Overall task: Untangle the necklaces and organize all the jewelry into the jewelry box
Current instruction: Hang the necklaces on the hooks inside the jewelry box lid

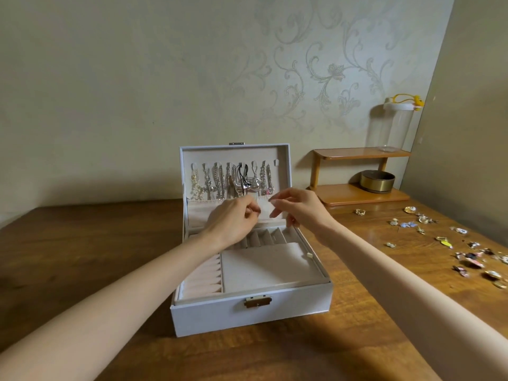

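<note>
Left hand (233, 218), right hand (299, 207) at 12 o'clock over jewelry box (247, 312): fingertips pinched, held thing unclear. Necklaces (231, 180) likely light, limp, snag-prone; take near clasp. Loose pieces (467, 254), 3 o'clock.

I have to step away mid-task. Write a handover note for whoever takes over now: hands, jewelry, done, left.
Left hand and right hand hover before the lid pocket, fingers curled as if pinching; any fine chain is too small to see.
Done: necklaces hang on the hooks of the open jewelry box.
Left: loose jewelry on the table, to the right, needs sorting into the compartments.
</note>
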Motion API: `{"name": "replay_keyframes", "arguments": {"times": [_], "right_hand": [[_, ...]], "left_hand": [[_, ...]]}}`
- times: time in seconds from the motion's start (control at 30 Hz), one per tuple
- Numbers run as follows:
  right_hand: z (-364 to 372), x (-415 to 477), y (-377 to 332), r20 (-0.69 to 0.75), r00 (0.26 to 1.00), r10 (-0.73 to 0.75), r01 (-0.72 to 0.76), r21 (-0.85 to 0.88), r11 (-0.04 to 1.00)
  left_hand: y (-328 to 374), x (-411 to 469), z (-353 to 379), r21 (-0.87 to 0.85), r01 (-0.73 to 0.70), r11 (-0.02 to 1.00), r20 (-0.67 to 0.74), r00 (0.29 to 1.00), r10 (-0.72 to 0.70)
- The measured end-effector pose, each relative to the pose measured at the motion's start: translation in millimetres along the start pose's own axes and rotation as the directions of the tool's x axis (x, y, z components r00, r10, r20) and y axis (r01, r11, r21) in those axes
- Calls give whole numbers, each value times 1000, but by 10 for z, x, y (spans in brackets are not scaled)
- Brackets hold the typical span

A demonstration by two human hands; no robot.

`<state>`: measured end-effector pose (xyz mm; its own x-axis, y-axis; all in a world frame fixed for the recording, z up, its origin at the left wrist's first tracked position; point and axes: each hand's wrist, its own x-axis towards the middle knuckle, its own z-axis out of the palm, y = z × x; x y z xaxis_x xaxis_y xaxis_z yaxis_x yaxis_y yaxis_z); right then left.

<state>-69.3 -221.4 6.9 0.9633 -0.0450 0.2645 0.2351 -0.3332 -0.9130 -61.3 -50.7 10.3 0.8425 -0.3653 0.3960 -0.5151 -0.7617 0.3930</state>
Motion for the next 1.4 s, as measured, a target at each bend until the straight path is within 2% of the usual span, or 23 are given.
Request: {"name": "replay_keyframes", "arguments": {"times": [0.1, 0.2, 0.37, 0.43, 0.5, 0.6, 0.67, 0.73, 0.87, 1.13, 1.27, 1.4], "right_hand": [[81, -266, -62, 135, 989, -54, 66, -88, 994], [174, -537, -116, 242, 964, -106, 153, -188, 970], [185, -926, -240, 446, 893, -67, 191, -238, 952], [186, -1055, -297, 543, 839, 9, 194, -314, 929], [231, -1188, -355, 646, 746, 161, 174, -422, 890], [357, -1334, -343, 720, 567, 401, 220, -601, 768], [437, -1391, -275, 720, 525, 454, 272, -647, 713], [476, -1416, -233, 710, 545, 446, 295, -661, 690], [485, -1407, -188, 696, 590, 409, 210, -621, 755], [494, -1405, -214, 692, 604, 396, 172, -598, 783], [440, -1385, -251, 650, 684, 332, 147, -569, 809], [388, -1371, -229, 638, 731, 240, 195, -533, 824]], "left_hand": [[61, -323, -36, -33, -32, 999, 103, 994, 36], [107, -629, -76, -17, -48, 999, 140, 989, 50], [109, -1069, -181, -11, -152, 988, 203, 967, 151], [41, -1195, -220, -57, -198, 978, 256, 945, 206], [-11, -1331, -260, -77, -253, 964, 351, 899, 264], [-40, -1503, -262, 35, -358, 933, 495, 818, 295], [-38, -1586, -230, 77, -385, 920, 522, 802, 292], [-27, -1640, -192, 97, -390, 916, 502, 814, 293], [-38, -1680, -153, 115, -403, 908, 448, 837, 315], [-76, -1673, -67, 80, -442, 894, 329, 858, 395], [-99, -1592, -84, 59, -486, 872, 269, 849, 455], [-82, -1489, -156, 30, -510, 859, 177, 849, 498]]}}
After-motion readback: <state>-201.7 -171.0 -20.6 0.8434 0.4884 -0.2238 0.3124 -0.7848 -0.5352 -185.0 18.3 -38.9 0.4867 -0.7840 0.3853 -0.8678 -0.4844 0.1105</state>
